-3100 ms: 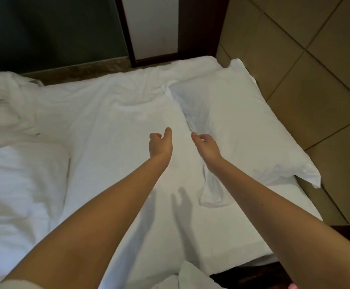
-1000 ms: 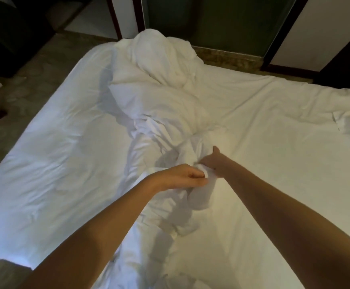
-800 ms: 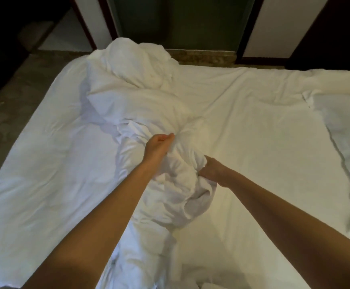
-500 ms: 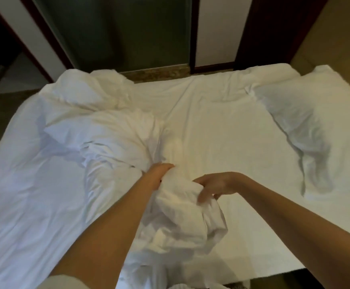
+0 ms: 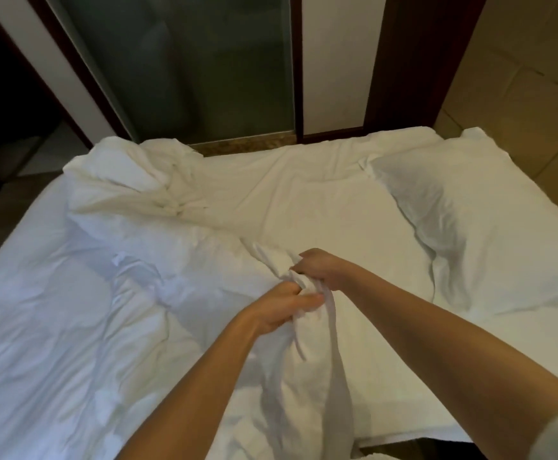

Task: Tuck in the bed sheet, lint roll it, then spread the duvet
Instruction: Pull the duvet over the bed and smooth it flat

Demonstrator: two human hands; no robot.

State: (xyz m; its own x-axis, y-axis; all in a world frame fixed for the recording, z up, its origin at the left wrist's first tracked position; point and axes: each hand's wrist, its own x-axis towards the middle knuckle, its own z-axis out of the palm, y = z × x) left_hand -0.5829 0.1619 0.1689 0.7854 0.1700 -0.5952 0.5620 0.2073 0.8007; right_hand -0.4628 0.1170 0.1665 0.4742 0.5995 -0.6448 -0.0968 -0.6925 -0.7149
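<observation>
A crumpled white duvet point(image 5: 111, 293) lies bunched over the left half of the bed, with a heap at the far left corner. The white bed sheet point(image 5: 321, 207) covers the mattress and shows bare in the middle and right. My left hand point(image 5: 284, 308) grips a gathered fold of the duvet near the bed's middle. Just beyond it, my right hand point(image 5: 321, 267) holds the same bunched fold. A strip of the duvet hangs down from both hands toward me.
A white pillow point(image 5: 490, 234) lies at the right end of the bed against a tan tiled wall point(image 5: 536, 78). Behind the bed stand a dark glass panel point(image 5: 188, 68) and dark wooden frames. Floor shows at the far left.
Both hands have shifted along the duvet and gripped it afresh. The bundle that was lifted between them has dropped flatter onto the bed. The view has tilted up toward the glass panel.
</observation>
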